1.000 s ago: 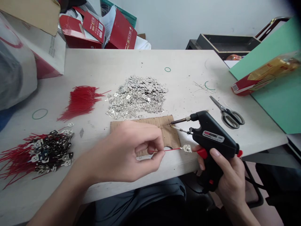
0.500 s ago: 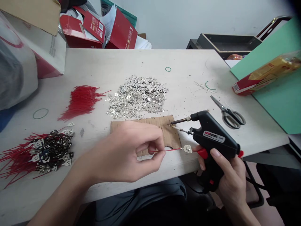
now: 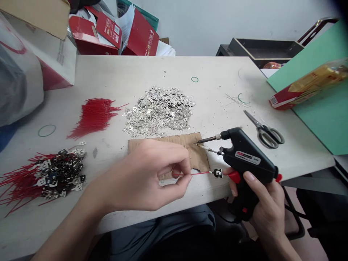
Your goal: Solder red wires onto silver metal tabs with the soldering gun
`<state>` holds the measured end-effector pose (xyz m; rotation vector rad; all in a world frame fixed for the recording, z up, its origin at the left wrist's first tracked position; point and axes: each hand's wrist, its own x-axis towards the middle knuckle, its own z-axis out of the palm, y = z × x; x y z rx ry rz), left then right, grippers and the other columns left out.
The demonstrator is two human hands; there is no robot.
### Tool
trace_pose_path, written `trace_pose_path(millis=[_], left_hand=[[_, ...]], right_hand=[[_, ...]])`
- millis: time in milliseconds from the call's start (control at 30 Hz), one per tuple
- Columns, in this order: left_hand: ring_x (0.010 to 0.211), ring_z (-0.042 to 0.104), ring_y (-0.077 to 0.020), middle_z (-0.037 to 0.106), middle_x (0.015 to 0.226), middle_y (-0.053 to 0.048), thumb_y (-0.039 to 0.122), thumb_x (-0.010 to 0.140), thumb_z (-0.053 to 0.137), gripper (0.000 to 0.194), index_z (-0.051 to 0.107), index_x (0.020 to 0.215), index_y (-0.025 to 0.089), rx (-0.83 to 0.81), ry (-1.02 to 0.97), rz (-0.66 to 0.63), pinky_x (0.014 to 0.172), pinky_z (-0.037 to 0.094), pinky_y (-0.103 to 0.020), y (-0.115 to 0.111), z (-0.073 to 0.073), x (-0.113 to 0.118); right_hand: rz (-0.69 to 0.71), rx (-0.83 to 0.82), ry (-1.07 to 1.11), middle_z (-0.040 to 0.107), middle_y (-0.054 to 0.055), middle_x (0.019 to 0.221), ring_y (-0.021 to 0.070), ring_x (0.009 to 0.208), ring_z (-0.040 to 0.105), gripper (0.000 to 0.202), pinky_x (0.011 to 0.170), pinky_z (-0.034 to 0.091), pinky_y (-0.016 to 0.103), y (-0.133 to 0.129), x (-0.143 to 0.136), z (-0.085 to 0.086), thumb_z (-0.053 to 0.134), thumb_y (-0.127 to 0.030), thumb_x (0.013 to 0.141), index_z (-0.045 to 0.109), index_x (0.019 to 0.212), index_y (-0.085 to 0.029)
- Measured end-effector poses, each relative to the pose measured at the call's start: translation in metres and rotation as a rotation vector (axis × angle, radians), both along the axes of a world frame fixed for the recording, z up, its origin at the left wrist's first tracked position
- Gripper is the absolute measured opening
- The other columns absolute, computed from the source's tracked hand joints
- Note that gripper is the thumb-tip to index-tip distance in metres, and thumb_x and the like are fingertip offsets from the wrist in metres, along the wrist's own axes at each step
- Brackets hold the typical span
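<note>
My left hand [image 3: 160, 174] pinches a thin red wire [image 3: 199, 173] between thumb and fingertips. At the wire's right end hangs a small metal tab [image 3: 218, 173], which looks dark and lies close to the fingertips of my right hand [image 3: 265, 203]. That hand is wrapped round the grip of a black soldering gun [image 3: 244, 156] with a red trigger. The gun's tip and its thin lower feed tube point left over a piece of brown cardboard [image 3: 201, 154], partly hidden behind my left hand.
Silver metal tabs [image 3: 163, 110] are heaped behind the cardboard. Red wires [image 3: 95, 116] lie left of them, and wires with tabs attached [image 3: 59, 175] are piled nearer on the left. Scissors [image 3: 265, 132] rest at the right, near a green board [image 3: 320, 90].
The metal tab on the wire has turned, from a bright silver face to a dark one. Both hands and the soldering gun have hardly moved.
</note>
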<state>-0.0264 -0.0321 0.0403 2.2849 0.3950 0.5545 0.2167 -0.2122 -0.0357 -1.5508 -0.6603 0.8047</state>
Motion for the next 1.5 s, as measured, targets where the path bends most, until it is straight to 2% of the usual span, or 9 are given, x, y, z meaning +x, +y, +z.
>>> trace_pose_path(millis=[133, 333, 500, 667, 833, 1500], left_hand=[[0.065, 0.052, -0.0077, 0.063, 0.072, 0.006, 0.008, 0.095, 0.068, 0.017, 0.063, 0.083, 0.02, 0.002, 0.002, -0.004, 0.065, 0.043, -0.025, 0.0004, 0.0003, -0.0001], [0.065, 0.054, -0.0081, 0.064, 0.073, 0.006, 0.008, 0.094, 0.068, 0.017, 0.063, 0.084, 0.021, 0.0, 0.006, 0.0, 0.066, 0.045, -0.025, 0.0, 0.0002, 0.0001], [0.063, 0.054, -0.0089, 0.065, 0.072, 0.005, 0.009, 0.094, 0.068, 0.017, 0.064, 0.083, 0.021, -0.01, 0.013, 0.002, 0.066, 0.046, -0.026, -0.0007, 0.0009, 0.0005], [0.063, 0.054, -0.0087, 0.065, 0.073, 0.006, 0.009, 0.093, 0.068, 0.016, 0.065, 0.083, 0.021, -0.021, 0.017, -0.001, 0.067, 0.047, -0.026, -0.0012, 0.0011, 0.0005], [0.063, 0.053, -0.0081, 0.065, 0.073, 0.006, 0.009, 0.093, 0.069, 0.016, 0.064, 0.083, 0.021, -0.022, 0.023, 0.002, 0.067, 0.046, -0.026, -0.0014, 0.0012, 0.0009], [0.065, 0.055, -0.0104, 0.066, 0.074, 0.005, 0.011, 0.095, 0.066, 0.017, 0.061, 0.083, 0.022, -0.026, 0.02, -0.01, 0.067, 0.046, -0.028, -0.0011, -0.0002, 0.0009]], right_hand=[[-0.004, 0.006, -0.003, 0.063, 0.003, 0.064, 0.0178, 0.048, 0.059, 0.033, 0.039, 0.043, 0.029, 0.0, -0.0005, 0.0002, 0.079, -0.049, 0.101, 0.087, 0.103, -0.017], [-0.004, -0.003, 0.015, 0.067, 0.004, 0.069, 0.018, 0.051, 0.06, 0.032, 0.041, 0.046, 0.029, -0.0024, 0.0006, -0.003, 0.076, -0.048, 0.103, 0.086, 0.11, -0.018], [0.011, -0.029, 0.0, 0.066, 0.004, 0.064, 0.0176, 0.045, 0.055, 0.035, 0.037, 0.04, 0.029, -0.0047, 0.003, -0.0042, 0.074, -0.049, 0.104, 0.086, 0.109, -0.017], [-0.005, -0.025, 0.025, 0.07, 0.006, 0.073, 0.0189, 0.05, 0.058, 0.033, 0.039, 0.044, 0.031, -0.005, 0.0028, -0.0053, 0.077, -0.05, 0.102, 0.087, 0.108, -0.019], [0.006, -0.039, 0.017, 0.064, 0.002, 0.063, 0.0178, 0.043, 0.054, 0.033, 0.037, 0.04, 0.03, -0.0056, 0.0024, -0.0044, 0.074, -0.05, 0.104, 0.086, 0.11, -0.02], [-0.001, -0.013, 0.016, 0.063, 0.002, 0.063, 0.019, 0.048, 0.058, 0.032, 0.038, 0.044, 0.029, -0.0041, 0.0013, -0.0046, 0.075, -0.047, 0.104, 0.085, 0.11, -0.017]])
